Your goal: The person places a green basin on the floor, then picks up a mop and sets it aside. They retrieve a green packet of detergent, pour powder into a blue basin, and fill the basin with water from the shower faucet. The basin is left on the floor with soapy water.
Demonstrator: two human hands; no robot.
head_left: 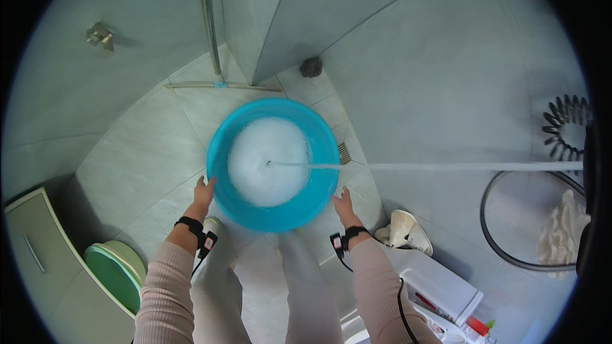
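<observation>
A large round blue basin [284,220] stands on the tiled floor in front of me, with white foamy water [258,165] in its middle. A stream of water [446,167] runs in from the right and strikes the foam. My left hand [203,192] is beside the basin's left near rim, fingers apart. At the right near rim is my right hand [343,204], its fingers also spread. Both are very close to the rim; whether they touch it I cannot tell. Neither hand holds anything, and each wrist wears a black strap with a small device.
A squeegee-like pole [210,25] leans behind the basin. Green and pale basins [115,271] sit by a cabinet [44,248] at left. At right are a floor drain [344,153], a white toilet brush holder-like object [408,232], a white appliance [440,283] and a black hoop [488,229].
</observation>
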